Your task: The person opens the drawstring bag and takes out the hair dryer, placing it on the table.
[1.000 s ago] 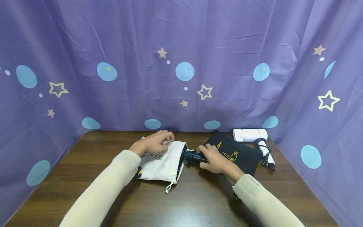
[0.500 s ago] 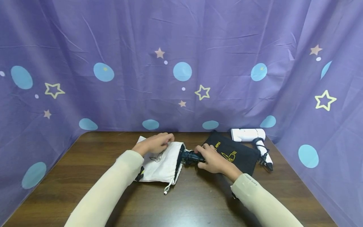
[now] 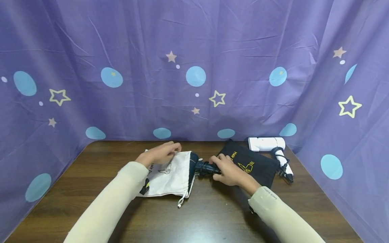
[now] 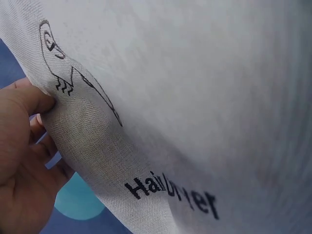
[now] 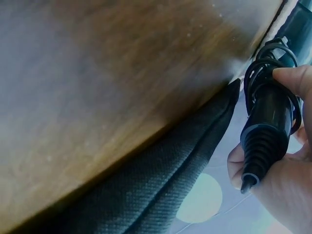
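Observation:
A white drawstring bag (image 3: 174, 182) with a printed hair dryer drawing lies left of the middle of the table. My left hand (image 3: 159, 154) pinches its far edge between thumb and fingers; the left wrist view shows the thumb on the cloth beside the drawing. From the bag's mouth, facing right, sticks a dark hair dryer (image 3: 193, 162), its front part hidden inside. My right hand (image 3: 229, 171) grips the dryer's handle, which has the black cord (image 5: 253, 73) looped round it. In the right wrist view, thumb and fingers lie along the handle (image 5: 268, 114).
A black hair dryer bag (image 3: 261, 165) with yellow print lies flat under and beyond the right hand. At the back right corner is a white hair dryer (image 3: 267, 144) with its cord wrapped round the handle. A purple curtain (image 3: 194, 114) hangs behind the brown table (image 3: 212, 216).
The left hand and the white bag have shifted left, and more of the dark hair dryer shows at the bag's mouth. The right hand has stayed nearly in place on the handle.

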The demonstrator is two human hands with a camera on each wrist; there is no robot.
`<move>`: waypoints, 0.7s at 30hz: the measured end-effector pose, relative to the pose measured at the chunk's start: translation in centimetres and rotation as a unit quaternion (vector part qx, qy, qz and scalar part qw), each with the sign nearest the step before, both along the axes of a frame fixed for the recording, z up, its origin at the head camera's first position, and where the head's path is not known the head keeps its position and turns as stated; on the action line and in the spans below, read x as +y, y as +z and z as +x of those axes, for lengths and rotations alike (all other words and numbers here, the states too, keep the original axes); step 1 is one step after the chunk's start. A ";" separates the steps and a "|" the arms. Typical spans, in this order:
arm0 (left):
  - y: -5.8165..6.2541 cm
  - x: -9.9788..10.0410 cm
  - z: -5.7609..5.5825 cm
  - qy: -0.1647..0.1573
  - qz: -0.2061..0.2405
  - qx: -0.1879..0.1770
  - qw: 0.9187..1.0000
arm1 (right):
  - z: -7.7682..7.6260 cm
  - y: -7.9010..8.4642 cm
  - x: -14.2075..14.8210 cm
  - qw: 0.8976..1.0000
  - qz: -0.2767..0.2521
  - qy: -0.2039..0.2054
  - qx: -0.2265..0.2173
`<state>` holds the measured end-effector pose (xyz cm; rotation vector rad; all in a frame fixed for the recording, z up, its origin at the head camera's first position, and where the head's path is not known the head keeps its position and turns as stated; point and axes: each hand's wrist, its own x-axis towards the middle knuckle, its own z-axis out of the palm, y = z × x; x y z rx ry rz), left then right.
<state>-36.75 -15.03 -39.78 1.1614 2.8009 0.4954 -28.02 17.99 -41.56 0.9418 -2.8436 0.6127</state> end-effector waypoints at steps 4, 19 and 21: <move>0.0 -0.8 -0.1 0.004 0.003 -0.001 1.000 | 0.0 0.0 0.2 1.000 0.001 -0.008 -0.005; -0.7 -1.4 -0.3 -0.001 0.043 -0.002 0.999 | 0.0 0.3 -0.1 1.000 -0.005 -0.021 -0.011; -0.8 -1.2 -0.4 -0.013 0.046 -0.005 0.999 | 0.0 0.3 -0.2 1.000 -0.010 -0.019 -0.011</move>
